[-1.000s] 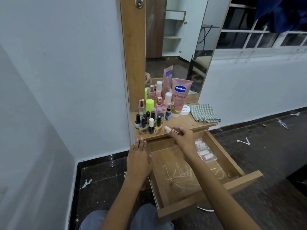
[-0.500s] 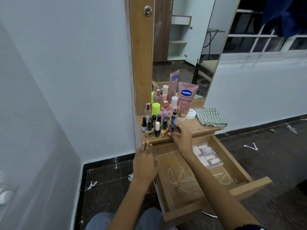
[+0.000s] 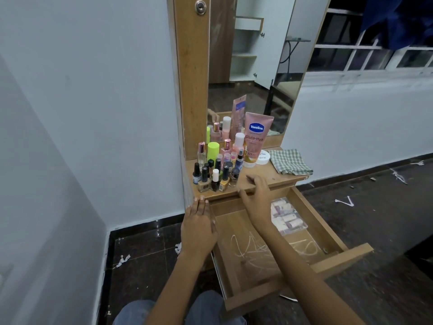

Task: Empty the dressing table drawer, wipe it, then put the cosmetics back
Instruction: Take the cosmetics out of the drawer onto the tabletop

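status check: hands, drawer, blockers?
Left hand open, flat on drawer side. Right hand open, empty, over drawer. Clear box still inside.

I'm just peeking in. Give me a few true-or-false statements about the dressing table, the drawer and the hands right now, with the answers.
1. The drawer is pulled out. True.
2. The drawer is completely empty. False: a clear plastic box of small items lies at its back right.
3. The checked cloth lies on the tabletop, right of the pink Vaseline tube. True.
4. The right hand is holding a bottle. False: it holds nothing, fingers spread over the tabletop's front edge.
5. The left hand grips the cloth. False: it lies flat, fingers straight, by the drawer's left side.
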The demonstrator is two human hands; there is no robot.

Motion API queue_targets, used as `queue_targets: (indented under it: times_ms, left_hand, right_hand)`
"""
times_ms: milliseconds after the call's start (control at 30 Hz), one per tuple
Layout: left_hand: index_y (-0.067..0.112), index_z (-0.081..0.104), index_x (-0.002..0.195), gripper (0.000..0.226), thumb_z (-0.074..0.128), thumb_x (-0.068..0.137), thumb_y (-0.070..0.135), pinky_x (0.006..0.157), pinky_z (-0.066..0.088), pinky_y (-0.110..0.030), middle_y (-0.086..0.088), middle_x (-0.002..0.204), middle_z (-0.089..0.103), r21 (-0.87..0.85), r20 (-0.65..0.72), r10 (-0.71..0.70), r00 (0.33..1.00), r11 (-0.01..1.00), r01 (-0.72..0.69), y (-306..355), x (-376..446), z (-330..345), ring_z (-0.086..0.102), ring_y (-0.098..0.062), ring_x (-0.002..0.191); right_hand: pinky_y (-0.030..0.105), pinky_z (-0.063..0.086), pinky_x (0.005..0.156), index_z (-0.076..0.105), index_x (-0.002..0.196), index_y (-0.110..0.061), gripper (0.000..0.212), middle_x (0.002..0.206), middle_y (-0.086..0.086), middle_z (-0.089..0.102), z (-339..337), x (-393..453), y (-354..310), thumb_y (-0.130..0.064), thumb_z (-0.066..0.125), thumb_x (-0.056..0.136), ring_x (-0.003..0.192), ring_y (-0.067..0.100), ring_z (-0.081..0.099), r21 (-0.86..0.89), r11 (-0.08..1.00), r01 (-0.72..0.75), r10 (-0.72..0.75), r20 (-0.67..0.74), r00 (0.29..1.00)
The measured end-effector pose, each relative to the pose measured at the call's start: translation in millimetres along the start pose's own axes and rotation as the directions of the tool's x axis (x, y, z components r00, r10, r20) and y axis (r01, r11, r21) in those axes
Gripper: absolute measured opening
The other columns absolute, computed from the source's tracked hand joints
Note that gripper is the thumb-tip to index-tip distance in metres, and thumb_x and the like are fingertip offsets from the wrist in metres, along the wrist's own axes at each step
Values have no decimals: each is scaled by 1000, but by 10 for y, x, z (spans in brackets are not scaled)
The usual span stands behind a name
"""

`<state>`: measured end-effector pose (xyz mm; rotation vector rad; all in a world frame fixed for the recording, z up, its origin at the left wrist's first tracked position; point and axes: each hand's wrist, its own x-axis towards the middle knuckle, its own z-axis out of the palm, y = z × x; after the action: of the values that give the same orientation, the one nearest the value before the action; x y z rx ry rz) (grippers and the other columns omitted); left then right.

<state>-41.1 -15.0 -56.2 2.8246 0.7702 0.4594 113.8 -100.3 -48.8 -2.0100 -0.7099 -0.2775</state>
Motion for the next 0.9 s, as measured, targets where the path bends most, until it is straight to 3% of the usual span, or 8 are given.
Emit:
queue_targets:
  times_ms: [67, 167, 267, 400, 533, 633, 800, 900]
  left_hand:
    - [6, 26, 147, 56, 37, 96, 26, 118, 8, -33, -11, 155, 22, 0, -11, 13, 1000, 1000, -13, -13, 7, 14, 15, -23, 145]
    - [5, 29, 146, 56, 41, 95, 25, 118, 10, -35, -12, 155, 23, 8, 4, 30, 1000, 1000, -30, -34, 9, 41, 17, -24, 145]
    - [1, 39, 141, 55, 49, 91, 23, 115, 19, -38, -16, 150, 33, 39, 15, 21, 1000, 999, -22, -49, 17, 78, 28, -28, 141]
    - [-4, 59, 122, 51, 55, 78, 22, 101, 40, -45, -21, 130, 56, 64, -7, 21, 1000, 998, -20, -53, 33, 116, 53, -34, 123]
    - [-1, 47, 135, 54, 59, 86, 21, 112, 27, -42, -18, 143, 42, 45, 0, 7, 1000, 999, -7, -61, 29, 119, 37, -31, 136]
    - [-1, 46, 136, 55, 58, 87, 22, 112, 26, -41, -18, 145, 41, 56, 5, 1, 1000, 998, -1, -58, 28, 111, 36, -31, 137]
    - [0, 43, 138, 56, 57, 89, 23, 113, 23, -41, -17, 146, 38, 24, 3, -2, 1000, 1000, 2, -43, 23, 101, 33, -30, 139]
    - [-2, 49, 132, 53, 54, 86, 23, 109, 31, -44, -20, 141, 45, 36, 15, -4, 1000, 999, 3, -53, 27, 109, 41, -33, 133]
  right_hand:
    - [20, 40, 80, 60, 111, -12, 30, 109, 1, 59, -147, -140, 156, -15, 69, 83, 99, 11, 54, -92, 995, 29, -31, -20, 999]
    - [29, 43, 80, 61, 108, -12, 26, 111, 5, 59, -380, -212, 509, -23, 66, 85, 103, 20, 55, -307, 952, -17, 55, 116, 992]
    - [38, 41, 93, 49, 124, -7, 54, 125, 15, 51, -571, -159, 810, -37, 66, 83, 116, 31, 48, -530, 828, -180, 339, 219, 915]
    - [45, 38, 102, 31, 135, -6, 89, 135, 21, 42, -591, -112, 970, -62, 65, 76, 126, 35, 42, -645, 685, -338, 593, 225, 773]
    - [48, 37, 103, 28, 134, -8, 106, 135, 21, 39, -521, -80, 955, -70, 72, 61, 127, 36, 39, -661, 661, -354, 621, 219, 752]
    - [47, 36, 103, 27, 133, -10, 115, 134, 19, 36, -521, -35, 920, -71, 78, 50, 127, 35, 36, -654, 646, -392, 651, 205, 731]
    - [44, 42, 100, 26, 135, -11, 111, 133, 16, 35, -493, -160, 837, -60, 83, 54, 124, 34, 41, -619, 694, -367, 633, 283, 721]
    - [49, 42, 101, 26, 135, -14, 112, 134, 17, 35, -388, -269, 769, -61, 83, 51, 126, 36, 41, -671, 675, -308, 634, 314, 707]
